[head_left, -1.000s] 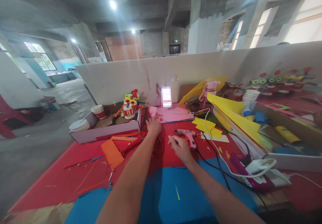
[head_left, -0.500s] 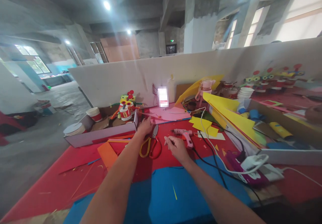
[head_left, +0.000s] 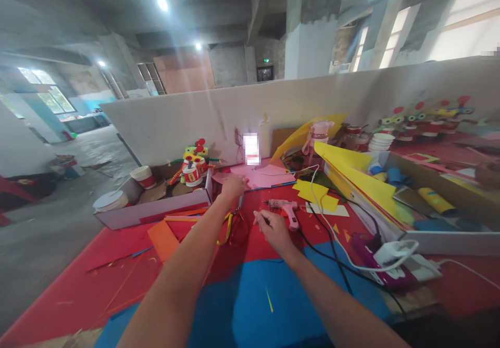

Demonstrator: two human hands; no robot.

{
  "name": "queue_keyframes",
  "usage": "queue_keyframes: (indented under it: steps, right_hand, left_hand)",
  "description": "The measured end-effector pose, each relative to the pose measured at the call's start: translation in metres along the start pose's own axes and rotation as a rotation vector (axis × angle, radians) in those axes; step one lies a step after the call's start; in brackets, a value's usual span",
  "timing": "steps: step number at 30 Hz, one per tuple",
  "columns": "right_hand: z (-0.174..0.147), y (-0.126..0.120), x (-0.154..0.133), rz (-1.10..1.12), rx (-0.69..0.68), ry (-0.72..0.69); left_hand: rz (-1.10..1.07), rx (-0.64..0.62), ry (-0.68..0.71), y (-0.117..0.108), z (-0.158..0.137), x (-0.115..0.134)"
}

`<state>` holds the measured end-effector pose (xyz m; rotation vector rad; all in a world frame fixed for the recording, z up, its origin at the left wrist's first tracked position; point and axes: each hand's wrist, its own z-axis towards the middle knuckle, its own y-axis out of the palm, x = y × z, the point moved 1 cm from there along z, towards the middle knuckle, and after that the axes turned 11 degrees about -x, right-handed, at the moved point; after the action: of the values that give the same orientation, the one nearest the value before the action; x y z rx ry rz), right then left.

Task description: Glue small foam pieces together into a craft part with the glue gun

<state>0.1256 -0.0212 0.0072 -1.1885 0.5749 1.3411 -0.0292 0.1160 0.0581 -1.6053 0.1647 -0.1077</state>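
My left hand (head_left: 233, 187) reaches forward to the near edge of the pink sheets (head_left: 269, 173), its visible fingers stretched out. The wrist and forearm partly cover the scissors (head_left: 225, 229), whose yellow and red handles show beside the arm. My right hand (head_left: 273, 228) rests over the red table covering, fingers curled together with the thumb. Whatever it pinches, if anything, is too small to make out. Just right of it lies a pink hot glue gun (head_left: 287, 210) with its nozzle pointing left.
A shallow box (head_left: 156, 207) with paper cups and a cup figure (head_left: 193, 168) stands at left. At right are yellow paper pieces (head_left: 318, 194), cables, a purple power strip (head_left: 375, 264) and a large box (head_left: 449, 244). A white partition (head_left: 187, 119) rises behind.
My left hand has moved slightly up and right, now covering part of the scissors' blades. The right hand stays nearly in place. The view has shifted a little.
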Motion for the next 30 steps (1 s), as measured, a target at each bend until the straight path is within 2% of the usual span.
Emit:
queue_keyframes:
  steps: [4,8,11,15,18,22,26,30]
  right_hand:
    - [-0.001,0.002,-0.001,-0.018,-0.016,-0.011]
    - [-0.001,0.002,-0.004,-0.020,-0.026,-0.026]
    - [-0.001,0.002,-0.005,-0.036,-0.030,-0.024]
    - [-0.001,0.000,-0.002,-0.049,-0.012,-0.029]
    - [-0.001,-0.001,0.000,-0.049,-0.008,-0.019]
    - [-0.001,-0.001,0.000,-0.063,-0.008,-0.017]
    - [-0.001,-0.002,0.001,-0.072,-0.011,-0.024]
    - [-0.001,-0.004,0.002,-0.071,-0.004,-0.028]
  left_hand:
    - [0.002,-0.036,-0.023,0.020,0.028,0.015]
    - [0.021,-0.020,-0.067,0.033,0.026,0.021]
    - [0.055,0.041,-0.098,0.029,0.005,0.015]
    - [0.084,0.105,-0.178,0.008,-0.040,-0.007]
    - [0.012,0.090,-0.194,-0.012,-0.076,-0.029]
    - [-0.070,0.207,-0.342,-0.030,-0.117,-0.054]
    - [-0.139,0.279,-0.410,-0.023,-0.140,-0.059]
    - [-0.160,0.263,-0.426,0.000,-0.146,-0.053]
